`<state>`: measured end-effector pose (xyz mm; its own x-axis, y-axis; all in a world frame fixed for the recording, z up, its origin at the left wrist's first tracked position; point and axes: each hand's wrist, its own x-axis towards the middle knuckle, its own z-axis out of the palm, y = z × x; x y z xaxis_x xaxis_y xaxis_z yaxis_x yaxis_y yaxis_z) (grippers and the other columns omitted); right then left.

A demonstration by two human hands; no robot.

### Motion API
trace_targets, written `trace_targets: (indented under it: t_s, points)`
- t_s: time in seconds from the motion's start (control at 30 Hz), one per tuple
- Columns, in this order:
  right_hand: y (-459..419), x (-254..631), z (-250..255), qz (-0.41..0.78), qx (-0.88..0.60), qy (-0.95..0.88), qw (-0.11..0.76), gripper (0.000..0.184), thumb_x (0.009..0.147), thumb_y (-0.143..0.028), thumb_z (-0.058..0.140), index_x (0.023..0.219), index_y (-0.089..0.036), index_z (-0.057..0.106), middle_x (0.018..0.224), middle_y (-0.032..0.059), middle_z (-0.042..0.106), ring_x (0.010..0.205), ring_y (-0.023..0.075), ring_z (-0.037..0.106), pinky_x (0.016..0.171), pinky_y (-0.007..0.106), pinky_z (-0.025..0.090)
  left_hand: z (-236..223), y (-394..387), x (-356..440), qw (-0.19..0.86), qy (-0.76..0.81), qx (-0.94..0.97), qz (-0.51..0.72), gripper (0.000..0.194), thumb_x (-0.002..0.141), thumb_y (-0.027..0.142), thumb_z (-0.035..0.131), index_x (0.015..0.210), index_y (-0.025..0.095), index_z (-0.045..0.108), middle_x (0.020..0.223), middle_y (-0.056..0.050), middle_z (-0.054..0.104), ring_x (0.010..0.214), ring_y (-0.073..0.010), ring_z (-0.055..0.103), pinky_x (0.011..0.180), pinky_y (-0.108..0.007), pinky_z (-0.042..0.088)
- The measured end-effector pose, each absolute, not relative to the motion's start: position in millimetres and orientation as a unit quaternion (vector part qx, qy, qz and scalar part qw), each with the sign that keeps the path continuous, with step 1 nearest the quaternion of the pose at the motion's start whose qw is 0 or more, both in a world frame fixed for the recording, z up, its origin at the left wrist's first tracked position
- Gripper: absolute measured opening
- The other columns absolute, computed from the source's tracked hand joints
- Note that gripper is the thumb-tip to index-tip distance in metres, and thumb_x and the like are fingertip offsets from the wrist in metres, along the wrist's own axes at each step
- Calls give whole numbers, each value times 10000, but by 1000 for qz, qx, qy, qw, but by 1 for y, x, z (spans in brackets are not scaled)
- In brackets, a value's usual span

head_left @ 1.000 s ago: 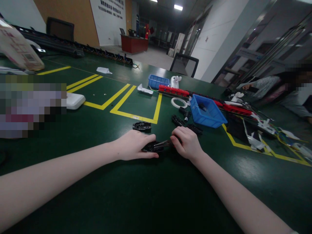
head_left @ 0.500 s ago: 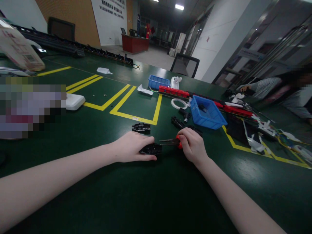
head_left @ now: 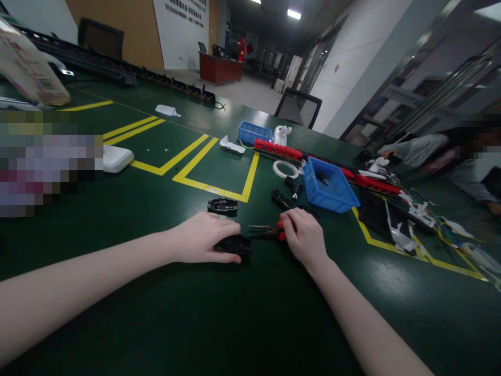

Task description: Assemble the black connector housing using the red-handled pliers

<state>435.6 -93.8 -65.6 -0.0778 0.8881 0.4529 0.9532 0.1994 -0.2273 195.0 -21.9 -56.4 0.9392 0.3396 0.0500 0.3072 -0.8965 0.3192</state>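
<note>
My left hand grips a black plastic part between thumb and fingers, low over the green table. Long-nose pliers with red handles are held in my right hand, their jaws pointing left, just above and to the right of that part and apart from it. A second black part of similar shape lies just beyond my left hand. Behind my right hand is a dark elongated piece, partly hidden by the hand.
Beyond my right hand stand a blue bin with a dark item inside, a black fitting and a white ring. A long red strip runs behind them. Yellow tape marks the table. Another person's arm rests at the far right.
The part in my left hand has turned slightly, showing a darker side. The pliers stay near it, their tips a little farther off. The whole view has shifted slightly.
</note>
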Motion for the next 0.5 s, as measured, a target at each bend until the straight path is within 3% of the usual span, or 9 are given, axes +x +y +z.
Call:
trace_targets:
  t_s: [0.13,0.33,0.5]
  points:
    - [-99,437,-66,-49,-627,-739,241,209,893,-329,433,936,-178,571,967,85,610,905,203,547,780,351,452,-56,-22,194,154,157,973,62,360,859,529,477,942,185,543,832,-11,615,711,-155,575,635,-258,393]
    - [-122,452,-74,-31,-623,-760,184,553,827,-464,522,1290,-175,430,1275,129,496,1194,277,432,988,476,376,-56,-23,194,151,144,976,65,347,853,523,494,933,189,540,837,-5,606,713,-154,568,637,-255,387]
    - [-145,465,-75,-33,-667,-734,125,610,842,-534,448,1370,-241,355,1352,119,413,1242,292,381,994,489,362,-57,-24,195,113,144,980,72,371,831,541,512,974,201,557,903,-18,586,735,-159,547,642,-264,384]
